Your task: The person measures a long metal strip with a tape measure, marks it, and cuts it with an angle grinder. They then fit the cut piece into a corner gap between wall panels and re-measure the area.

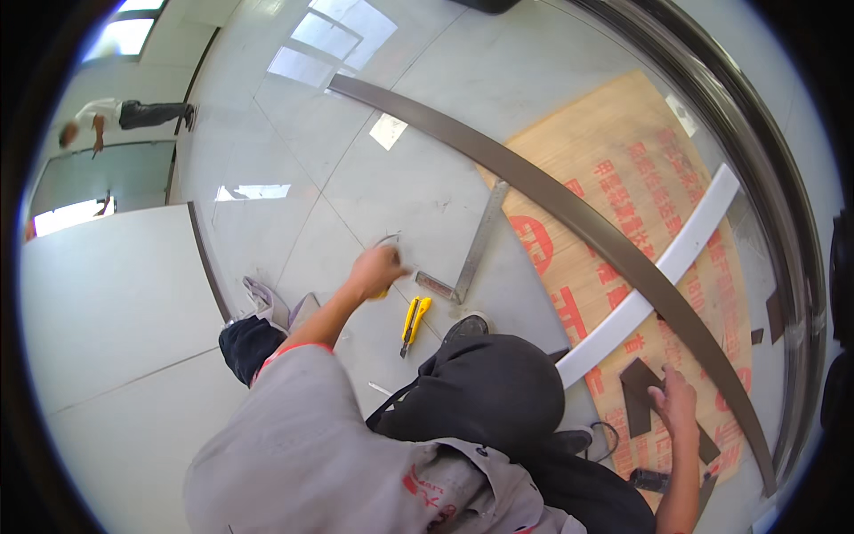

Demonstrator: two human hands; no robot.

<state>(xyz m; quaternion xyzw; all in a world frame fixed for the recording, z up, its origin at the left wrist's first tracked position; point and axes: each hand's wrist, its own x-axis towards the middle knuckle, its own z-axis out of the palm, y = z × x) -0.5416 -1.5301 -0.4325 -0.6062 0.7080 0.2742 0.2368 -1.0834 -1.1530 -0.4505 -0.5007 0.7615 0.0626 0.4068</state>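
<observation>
My left hand (377,271) is blurred and curled over the tiled floor, just left of a metal try square (478,240). A bit of yellow shows beneath its fingers, but I cannot make out what it is. Close below lies a yellow utility knife (414,324). On the right, my right hand (678,402) has its fingers bent at the edge of a short dark brown strip (637,402), one of two overlapping pieces at an angle. Under them spreads a tan sheet (614,133) with red print.
A long brown strip (534,182) crosses a white strip (614,338) over the sheet. Beside my right forearm sits a black object (649,481). Dark rails (756,116) curve along the right. A pale panel (116,294) stands left, with another person (133,116) beyond.
</observation>
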